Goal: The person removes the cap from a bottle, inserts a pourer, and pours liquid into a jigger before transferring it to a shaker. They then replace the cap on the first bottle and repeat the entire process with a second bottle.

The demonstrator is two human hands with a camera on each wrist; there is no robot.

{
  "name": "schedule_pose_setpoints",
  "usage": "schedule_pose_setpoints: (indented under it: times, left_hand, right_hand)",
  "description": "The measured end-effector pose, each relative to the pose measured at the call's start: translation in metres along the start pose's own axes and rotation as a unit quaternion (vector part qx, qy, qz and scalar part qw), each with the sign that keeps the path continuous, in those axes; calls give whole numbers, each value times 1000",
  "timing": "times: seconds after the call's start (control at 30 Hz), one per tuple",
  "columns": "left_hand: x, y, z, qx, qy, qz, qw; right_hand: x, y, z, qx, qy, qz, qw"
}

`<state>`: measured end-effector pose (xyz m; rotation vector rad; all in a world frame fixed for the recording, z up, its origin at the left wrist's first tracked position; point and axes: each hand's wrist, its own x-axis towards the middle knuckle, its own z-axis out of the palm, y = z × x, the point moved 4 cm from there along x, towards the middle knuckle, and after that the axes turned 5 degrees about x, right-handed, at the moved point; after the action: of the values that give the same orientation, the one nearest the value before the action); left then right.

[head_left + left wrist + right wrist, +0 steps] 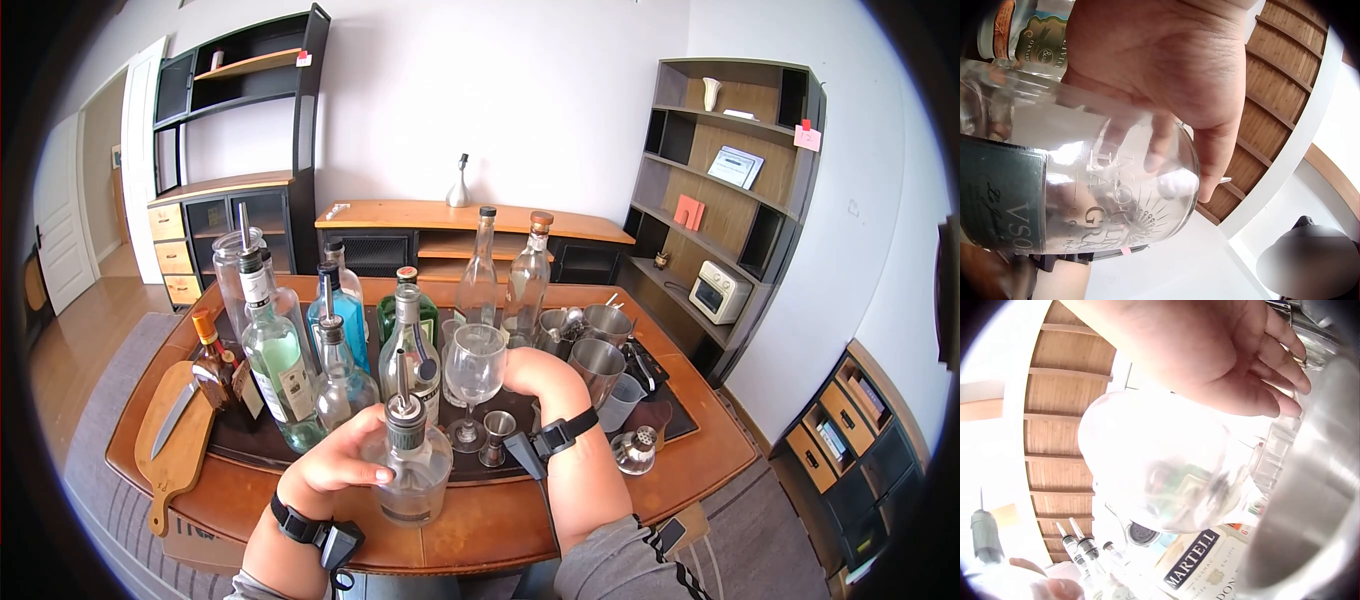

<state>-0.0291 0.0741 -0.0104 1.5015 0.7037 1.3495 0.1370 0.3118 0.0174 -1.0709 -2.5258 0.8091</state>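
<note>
My left hand [345, 455] holds a clear glass bottle [412, 490] with a steel pour spout at the table's front. Its thumb lies on the bottle's shoulder; in the left wrist view, fingers [1157, 147] show through the glass beside the raised lettering. My right arm reaches forward past a stemmed wine glass [475, 370]. In the head view this glass partly hides my right hand [522, 372]. Seen from the right wrist, the right-hand fingers [1282, 362] are loosely extended and spread beyond the glass bowl [1154, 462]. A steel jigger [496, 440] stands by the glass.
Several spouted liquor bottles [280, 365] crowd the dark mat's left side. A cutting board [175, 470] carrying a knife [175, 420] lies farther left. Two tall corked bottles [525, 285] stand behind my right hand. Shaker tins [597, 368] and a strainer-topped piece [636, 450] stand right.
</note>
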Motion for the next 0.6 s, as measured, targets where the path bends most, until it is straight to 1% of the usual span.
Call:
schedule_pose_setpoints:
  times: [0.1, 0.23, 0.33, 0.4, 0.43, 0.53, 0.6]
  left_hand:
    - [1, 1, 1, -2, -3, 5, 1000]
    - [0, 1, -1, 3, -6, 5, 1000]
    - [0, -1, -2, 6, -8, 6, 1000]
    - [1, 0, -2, 18, -15, 8, 1000]
    - [1, 0, -1, 10, -11, 7, 1000]
    - [1, 1, 0, -4, -4, 5, 1000]
    - [0, 1, 0, 3, -4, 2, 1000]
  right_hand:
    - [0, 3, -7, -48, 3, -8, 999]
    - [-17, -18, -27, -117, 13, -3, 993]
    - [-24, -22, -36, -127, 27, -23, 991]
    - [-25, -13, -38, -139, 68, -41, 987]
    - [-28, -16, -40, -145, 87, -49, 984]
    - [-47, -31, -52, -138, 126, -33, 982]
    - [-59, -41, -60, -133, 152, -59, 978]
